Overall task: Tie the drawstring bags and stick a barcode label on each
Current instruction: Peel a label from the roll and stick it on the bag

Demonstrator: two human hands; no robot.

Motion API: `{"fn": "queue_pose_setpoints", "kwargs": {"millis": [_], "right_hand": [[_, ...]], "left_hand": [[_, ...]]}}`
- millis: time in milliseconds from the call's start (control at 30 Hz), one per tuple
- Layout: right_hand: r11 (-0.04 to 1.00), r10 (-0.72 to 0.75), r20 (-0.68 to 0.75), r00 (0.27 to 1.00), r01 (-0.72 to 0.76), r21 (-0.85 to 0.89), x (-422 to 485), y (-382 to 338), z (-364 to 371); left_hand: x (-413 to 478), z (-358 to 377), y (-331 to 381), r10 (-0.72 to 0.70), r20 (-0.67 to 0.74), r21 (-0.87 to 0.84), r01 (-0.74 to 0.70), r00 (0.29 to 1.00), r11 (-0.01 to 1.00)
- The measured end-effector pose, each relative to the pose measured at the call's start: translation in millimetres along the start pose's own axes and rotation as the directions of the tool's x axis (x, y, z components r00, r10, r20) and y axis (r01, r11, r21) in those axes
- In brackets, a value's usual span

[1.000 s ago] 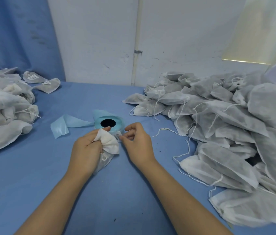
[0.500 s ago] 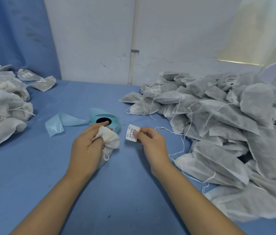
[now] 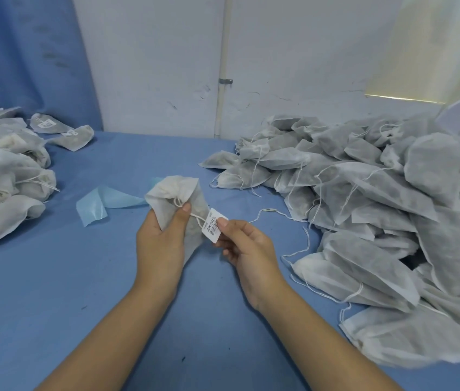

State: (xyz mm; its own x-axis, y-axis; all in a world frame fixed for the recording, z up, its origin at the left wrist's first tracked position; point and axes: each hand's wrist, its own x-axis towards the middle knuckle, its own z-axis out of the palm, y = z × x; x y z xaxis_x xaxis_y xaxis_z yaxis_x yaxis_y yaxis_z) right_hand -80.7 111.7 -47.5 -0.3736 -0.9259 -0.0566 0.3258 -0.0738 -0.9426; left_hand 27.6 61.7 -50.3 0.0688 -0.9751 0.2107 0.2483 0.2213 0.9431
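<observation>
A small white non-woven drawstring bag is held up above the blue cloth-covered table, near the middle of the view. Its long axis is almost upright, only a little tilted: the gathered, knotted mouth is pointed up and the body is hanging down behind the palm. The bag is gripped by the left hand, which is raised with the thumb pressed on the fabric just below the knot. The other fingers are curled round the back and are mostly hidden. A small white rectangular barcode label is pinched at its right edge between thumb and forefinger of the right hand, with the remaining fingers loosely bent below. The label is held with its long side nearly upright and the barcode at the lower end, against the right edge of the bag. Whether it is already stuck there cannot be told. A strip of pale blue backing paper is laid on the table behind the left hand. A large pile of grey-white bags is heaped on the right, and a smaller pile on the left.
</observation>
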Motion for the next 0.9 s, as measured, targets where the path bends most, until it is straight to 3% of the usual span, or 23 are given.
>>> {"fn": "queue_pose_setpoints", "kwargs": {"millis": [433,667,900], "right_hand": [[0.989,-0.037,-0.022,0.999,0.033,-0.147,-2.5,3.6,5.8],[0.952,-0.101,-0.114,0.988,0.062,-0.301,-3.2,8.6,7.8],[0.989,-0.043,0.095,0.995,0.056,-0.14,-3.9,4.0,2.4]], "left_hand": [[-8.6,9.3,4.7,0.001,0.005,-0.062,-0.001,1.0,0.998],[-5.5,6.5,10.4,-0.107,-0.001,-0.054,0.106,0.994,0.993],[-4.3,3.4,15.4,-0.24,0.161,-0.029,0.248,0.957,0.968]]}}
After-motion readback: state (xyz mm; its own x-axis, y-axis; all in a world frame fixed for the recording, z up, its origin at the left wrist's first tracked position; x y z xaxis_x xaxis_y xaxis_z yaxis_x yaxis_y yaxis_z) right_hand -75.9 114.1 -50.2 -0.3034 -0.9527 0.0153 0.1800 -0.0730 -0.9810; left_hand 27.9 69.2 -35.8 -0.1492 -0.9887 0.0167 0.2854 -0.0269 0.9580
